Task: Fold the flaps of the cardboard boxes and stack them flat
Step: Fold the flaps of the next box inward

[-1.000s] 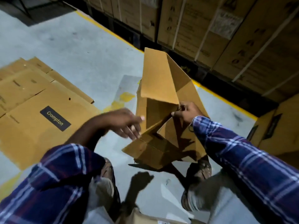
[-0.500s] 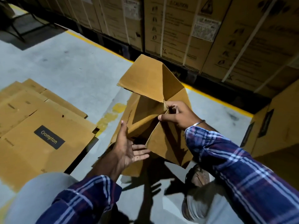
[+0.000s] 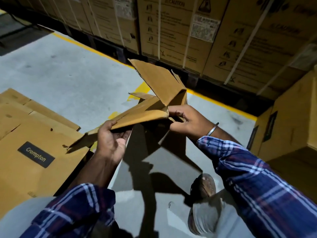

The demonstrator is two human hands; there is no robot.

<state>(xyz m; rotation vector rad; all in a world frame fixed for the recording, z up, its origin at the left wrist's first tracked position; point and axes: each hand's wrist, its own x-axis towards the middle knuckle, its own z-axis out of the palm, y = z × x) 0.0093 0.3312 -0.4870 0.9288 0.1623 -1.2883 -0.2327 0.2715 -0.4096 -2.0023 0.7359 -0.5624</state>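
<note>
Your left hand [image 3: 109, 143] pinches the collapsed box [image 3: 145, 110] at its near edge, your right hand [image 3: 187, 121] grips its corner; the flattened stack [image 3: 34, 134] lies leftward, nearer your left hand.

Open grey floor [image 3: 65, 69] runs wide on the far side of the flat stack of boxes [image 3: 25, 169], all the way to the yellow line [image 3: 89, 47], and a hand could sweep through there freely. Beyond that line the wall of strapped cartons [image 3: 180, 31] shuts off the far side. On the stack's near right, a narrow strip of floor lies under the half-folded box [image 3: 151, 107], hemmed in by a foot [image 3: 204, 186] and another carton [image 3: 288, 122].
</note>
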